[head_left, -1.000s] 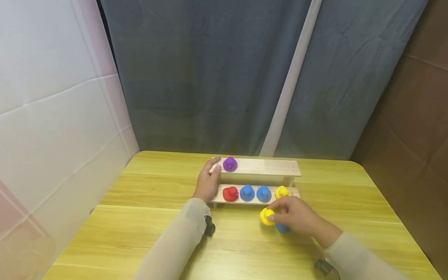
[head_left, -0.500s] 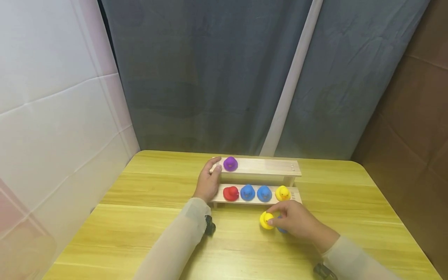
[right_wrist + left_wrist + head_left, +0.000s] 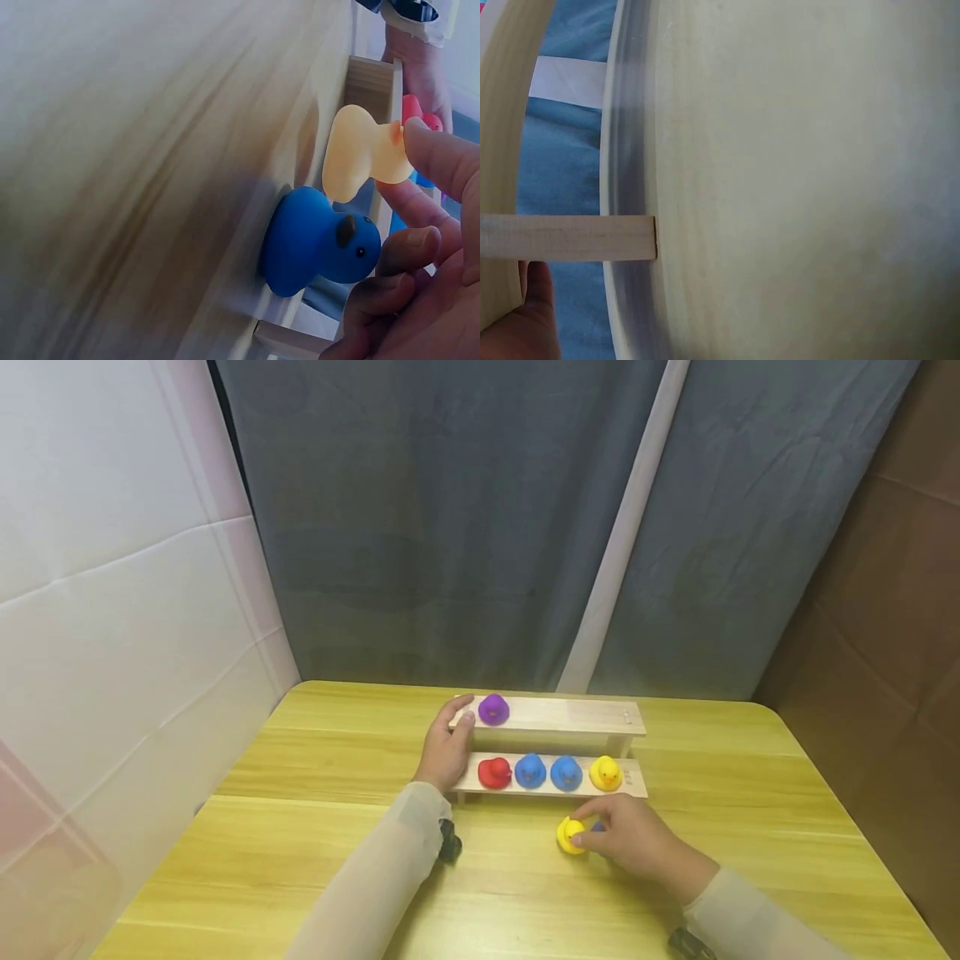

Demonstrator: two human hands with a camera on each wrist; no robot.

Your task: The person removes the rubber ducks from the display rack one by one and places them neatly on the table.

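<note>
Just in front of the lower shelf (image 3: 636, 783), we hold a yellow duck (image 3: 568, 836) pinched between the thumb and forefinger of the right hand (image 3: 637, 839); a blue duck (image 3: 304, 244) stands on the counter (image 3: 510, 893) just beside it. Our left hand (image 3: 445, 752) grips the left end of the upper shelf (image 3: 566, 714), near a purple duck (image 3: 493, 710). Lower-shelf order, left to right: red duck (image 3: 494, 773), two blue ducks (image 3: 530, 771), second yellow duck (image 3: 606, 773).

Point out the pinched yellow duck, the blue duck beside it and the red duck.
Pinched yellow duck (image 3: 354, 154), right wrist view: its body.
Blue duck (image 3: 301, 241), right wrist view: its body.
Red duck (image 3: 492, 774), head view: its body.
</note>
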